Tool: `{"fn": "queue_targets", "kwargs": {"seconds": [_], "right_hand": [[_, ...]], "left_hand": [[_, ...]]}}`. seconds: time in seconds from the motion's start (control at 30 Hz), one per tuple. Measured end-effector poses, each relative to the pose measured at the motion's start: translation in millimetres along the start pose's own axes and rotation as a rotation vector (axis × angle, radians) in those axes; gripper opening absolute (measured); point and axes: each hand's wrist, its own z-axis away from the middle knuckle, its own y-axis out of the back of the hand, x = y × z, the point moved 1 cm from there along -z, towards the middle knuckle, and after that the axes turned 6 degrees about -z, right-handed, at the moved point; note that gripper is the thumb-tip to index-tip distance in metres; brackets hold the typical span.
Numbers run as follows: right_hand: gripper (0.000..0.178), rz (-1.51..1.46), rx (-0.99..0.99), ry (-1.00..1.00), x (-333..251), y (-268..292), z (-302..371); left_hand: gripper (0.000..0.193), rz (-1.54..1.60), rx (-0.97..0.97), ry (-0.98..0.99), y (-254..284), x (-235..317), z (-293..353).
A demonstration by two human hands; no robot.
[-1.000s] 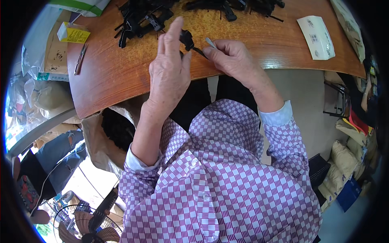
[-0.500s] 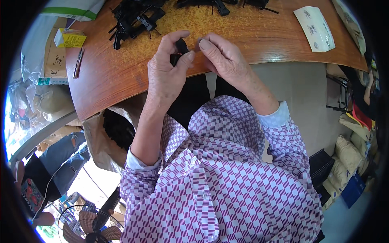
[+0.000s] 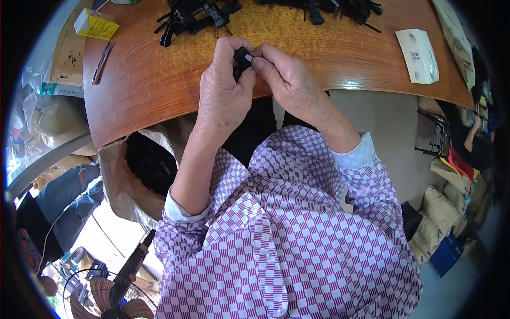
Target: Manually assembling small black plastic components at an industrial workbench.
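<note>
Over the near edge of the wooden table (image 3: 159, 95), my left hand (image 3: 224, 98) is closed around a small black plastic part (image 3: 240, 63), fingers curled over its far side. A tiny pale, silvery piece (image 3: 248, 57) shows at the part's right side. My right hand (image 3: 292, 77) pinches that piece between thumb and forefinger, its fingertips close against the black part. Much of the black part is hidden by my left fingers. Beyond my hands lie a heap of black plastic parts (image 3: 199, 17) and another group of black parts (image 3: 316, 11).
A yellow and white box (image 3: 96, 24) and a slim pen-like tool (image 3: 102, 63) lie at the table's left. At the right is a white packet (image 3: 418, 56). Below the left edge stands an open sack (image 3: 114, 183) holding black pieces, near a fan (image 3: 114, 300) and another person's jeans (image 3: 64, 204).
My right hand has come left to meet the black part, and the pale piece now shows between its fingertips and the part. The whole view has shifted slightly.
</note>
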Motion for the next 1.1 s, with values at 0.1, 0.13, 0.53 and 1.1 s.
{"fn": "queue_targets", "kwargs": {"seconds": [0.1, 0.13, 0.53, 1.1], "right_hand": [[0.013, -0.014, -0.008, 0.02, 2.6, -4.9, -3.1], [0.013, -0.011, -0.011, 0.019, 3.1, -7.1, -3.3], [0.019, -0.35, -0.016, -0.027, 12.8, -2.9, 0.4], [0.029, -0.807, -0.226, -0.216, 15.0, 37.1, -0.6]], "left_hand": [[0.028, -0.088, 0.086, -0.036, 1.3, 5.2, 1.8], [0.028, -0.086, 0.089, -0.034, 1.8, 4.9, 2.1], [0.028, -0.101, 0.144, -0.138, 8.2, 7.8, 0.0], [0.038, 0.977, -0.391, 0.317, -1.1, 15.4, -0.5]]}}
